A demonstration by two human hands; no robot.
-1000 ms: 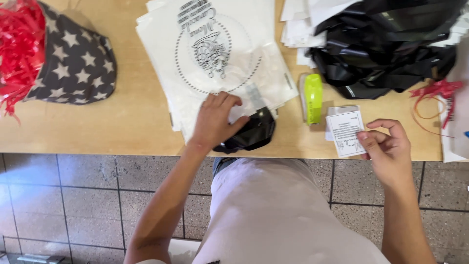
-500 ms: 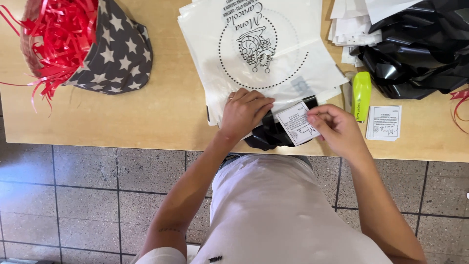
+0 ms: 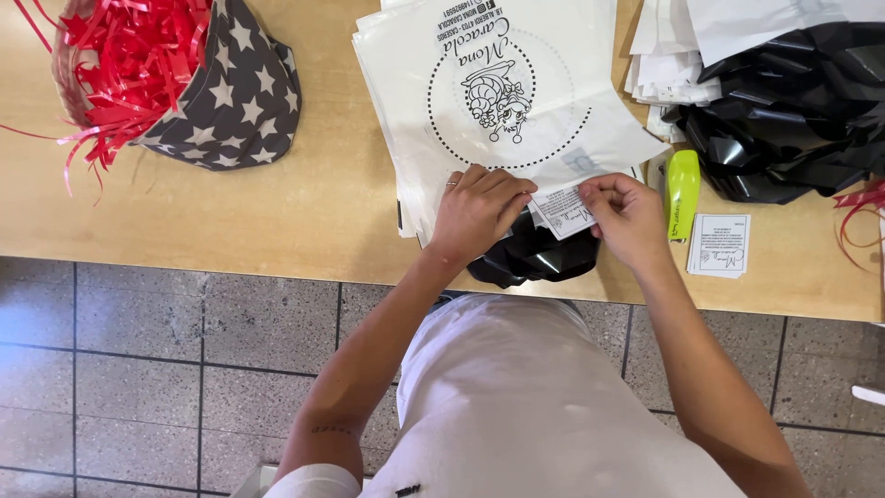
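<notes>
I have my left hand (image 3: 479, 210) flat on the stack of white printed bags (image 3: 516, 101), fingers together and pressed down near the stack's front edge, holding nothing that I can see. My right hand (image 3: 631, 219) pinches a small white printed card (image 3: 564, 210) between thumb and fingertips — closed on its right edge, with the card lying between my two hands and its left end touching or slipping under my left fingertips; I cannot tell which. Just below the card sits a small glossy black bag (image 3: 535, 258), at the front edge of the wooden table (image 3: 277, 203); my hands cover its upper part, so its mouth is hidden.

To the right of my right hand a lime-green stapler (image 3: 682, 194) lies close by, and beyond it a small pile of the same white cards (image 3: 719, 245). Farther back on the right is a heap of crumpled black plastic bags (image 3: 793, 111) — cut off by the frame edge — partly burying a stack of white papers (image 3: 659, 65). At far left, well apart, a grey star-patterned basket (image 3: 235, 97) holds red ribbon shreds (image 3: 120, 65), its top cropped.
</notes>
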